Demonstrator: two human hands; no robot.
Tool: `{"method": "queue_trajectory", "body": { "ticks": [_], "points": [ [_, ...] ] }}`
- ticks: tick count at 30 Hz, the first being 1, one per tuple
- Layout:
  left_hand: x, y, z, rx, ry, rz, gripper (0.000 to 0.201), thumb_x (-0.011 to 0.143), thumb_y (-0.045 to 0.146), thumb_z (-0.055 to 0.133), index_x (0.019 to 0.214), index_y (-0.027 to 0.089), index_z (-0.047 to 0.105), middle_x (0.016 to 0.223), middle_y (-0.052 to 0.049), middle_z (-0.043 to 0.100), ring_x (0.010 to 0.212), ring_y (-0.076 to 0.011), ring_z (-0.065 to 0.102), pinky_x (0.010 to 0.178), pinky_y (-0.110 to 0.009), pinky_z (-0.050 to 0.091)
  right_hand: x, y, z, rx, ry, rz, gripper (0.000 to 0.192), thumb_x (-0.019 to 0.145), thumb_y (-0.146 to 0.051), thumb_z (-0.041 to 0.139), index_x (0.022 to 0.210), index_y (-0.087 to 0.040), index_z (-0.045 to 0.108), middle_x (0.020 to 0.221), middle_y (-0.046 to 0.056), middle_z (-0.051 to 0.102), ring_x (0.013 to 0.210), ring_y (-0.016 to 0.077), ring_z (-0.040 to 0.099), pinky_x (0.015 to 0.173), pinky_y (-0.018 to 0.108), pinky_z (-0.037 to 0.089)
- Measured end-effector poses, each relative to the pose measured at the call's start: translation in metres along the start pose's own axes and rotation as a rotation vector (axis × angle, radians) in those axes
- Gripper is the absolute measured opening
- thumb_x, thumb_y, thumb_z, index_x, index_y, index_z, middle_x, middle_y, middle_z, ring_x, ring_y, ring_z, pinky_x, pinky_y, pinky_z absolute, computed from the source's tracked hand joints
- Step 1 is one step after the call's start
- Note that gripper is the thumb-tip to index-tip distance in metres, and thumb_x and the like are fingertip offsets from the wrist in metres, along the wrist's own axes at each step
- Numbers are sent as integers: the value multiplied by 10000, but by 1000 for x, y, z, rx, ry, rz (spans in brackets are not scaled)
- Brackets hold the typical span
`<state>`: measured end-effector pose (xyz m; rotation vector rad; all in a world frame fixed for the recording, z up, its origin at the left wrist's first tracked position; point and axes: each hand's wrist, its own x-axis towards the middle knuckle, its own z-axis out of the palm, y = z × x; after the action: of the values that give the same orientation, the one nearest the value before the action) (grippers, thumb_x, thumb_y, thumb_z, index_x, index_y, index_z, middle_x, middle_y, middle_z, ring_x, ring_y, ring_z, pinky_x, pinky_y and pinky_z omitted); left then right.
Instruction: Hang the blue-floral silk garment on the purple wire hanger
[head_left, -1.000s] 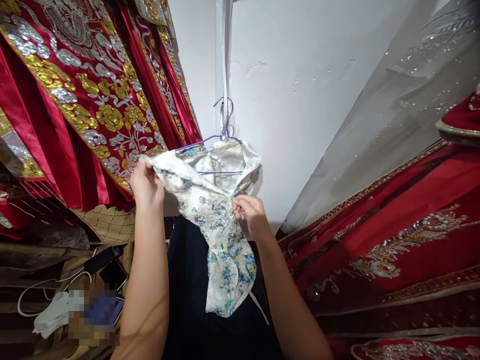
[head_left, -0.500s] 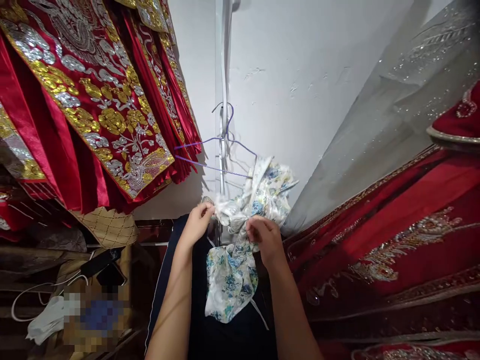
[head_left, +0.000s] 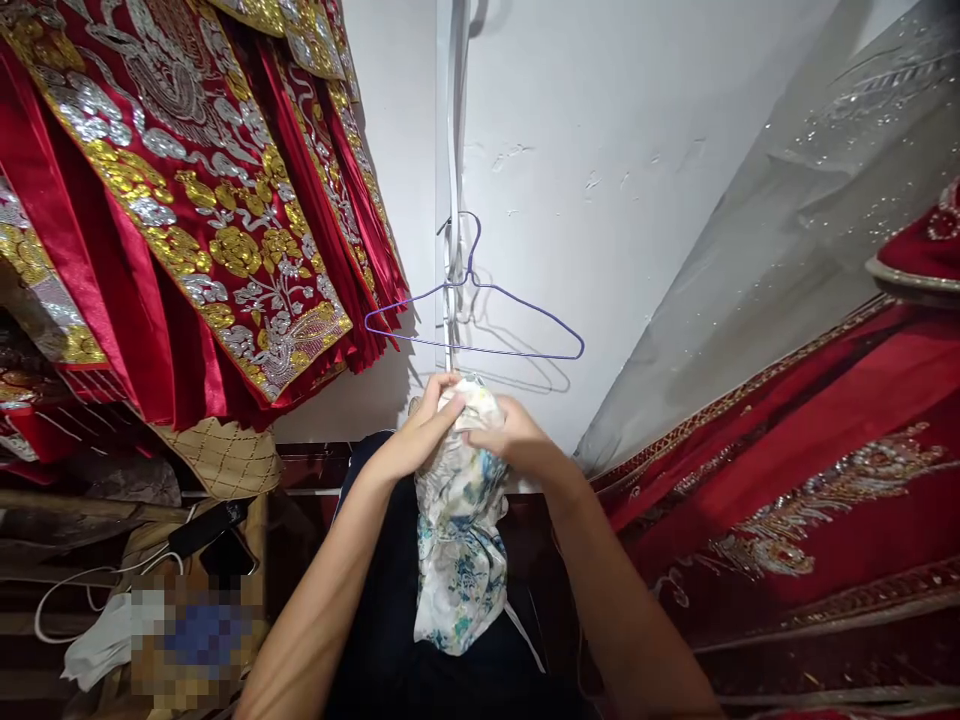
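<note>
A white garment with a blue-green flower print (head_left: 459, 540) hangs bunched between my two hands. My left hand (head_left: 420, 428) and my right hand (head_left: 510, 440) are both closed around its top end, side by side and touching. Just above them a thin purple wire hanger (head_left: 480, 318) hangs bare from a white strap (head_left: 448, 150) on the white wall. The garment's lower part drapes down in front of a dark cloth.
Red robes with gold and silver embroidery (head_left: 187, 200) hang at the left. More red embroidered fabric (head_left: 787, 480) and a grey sequinned sheet (head_left: 810, 200) lie at the right. Phones, a white cable and clutter (head_left: 202, 530) sit at the lower left.
The flowered garment has come off the purple hanger, which now hangs bare. My hands have drawn together and gathered the fabric's top into a bunch below the hanger.
</note>
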<state>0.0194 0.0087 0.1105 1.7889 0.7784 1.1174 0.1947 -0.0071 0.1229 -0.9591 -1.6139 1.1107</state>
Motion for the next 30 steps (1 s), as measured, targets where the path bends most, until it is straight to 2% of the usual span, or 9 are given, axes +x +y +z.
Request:
{"method": "queue_trajectory", "body": {
  "ticks": [3,5,7,9,14,19,22,27,30],
  "points": [
    [-14,-10,-19,177,-267,-121,410,944,543,543,1135,190,627,1089,-63,682,1064,-254,622,916,-331,495,35,-6,-27,-169,181,-257,210,667,-147,633,868,-169,692,850,28,701,811,199,645,742,299,516],
    [-22,-13,-32,380,-287,-160,409,935,558,532,1006,174,654,974,-52,701,926,-244,643,803,-312,498,64,1,-43,-191,319,-358,360,656,-159,640,1011,-181,696,1024,53,720,933,216,655,840,322,518],
    [-27,-16,-46,617,-216,-186,412,958,553,466,932,181,643,894,-52,699,825,-232,642,716,-300,464,89,18,-56,-206,337,-292,407,701,-219,613,1097,-177,699,1138,81,715,994,225,655,889,343,513],
    [-29,-19,-61,853,-191,-246,385,959,522,445,865,193,622,832,-63,691,759,-238,639,649,-302,420,105,38,-65,-282,291,-156,335,754,-281,563,1025,-169,725,1058,81,737,972,234,661,879,355,518],
    [-34,-34,-84,1206,-276,-375,191,885,331,480,811,210,609,822,-95,710,767,-282,673,644,-332,414,93,72,-95,-430,317,-55,172,701,-269,556,716,-165,692,748,64,707,802,255,648,786,376,517],
    [-34,-44,-77,1284,-379,-295,191,865,295,490,817,203,650,832,-105,736,859,-301,705,847,-412,458,74,72,-111,-457,275,-163,592,728,-267,600,1313,-188,636,1322,117,665,1151,287,635,1008,415,469],
    [-31,-47,-71,1271,-392,-296,283,833,475,591,825,209,687,844,-106,741,887,-317,706,935,-451,449,83,72,-100,-425,205,-167,649,802,-313,562,1444,-213,547,1483,111,554,1331,287,533,1116,432,388],
    [-28,-47,-79,1324,-263,-223,147,823,301,604,870,196,695,958,-140,738,996,-308,669,1038,-443,402,87,70,-94,-443,270,-161,339,788,-309,516,999,-168,741,1004,84,754,953,253,664,836,341,502],
    [-22,-35,-95,1327,-122,-127,161,854,207,513,935,202,653,1035,-139,713,1053,-308,612,907,-415,447,72,61,-112,-553,395,-175,153,700,-268,562,717,-160,669,688,24,657,717,192,586,627,268,407]
  ]
}}
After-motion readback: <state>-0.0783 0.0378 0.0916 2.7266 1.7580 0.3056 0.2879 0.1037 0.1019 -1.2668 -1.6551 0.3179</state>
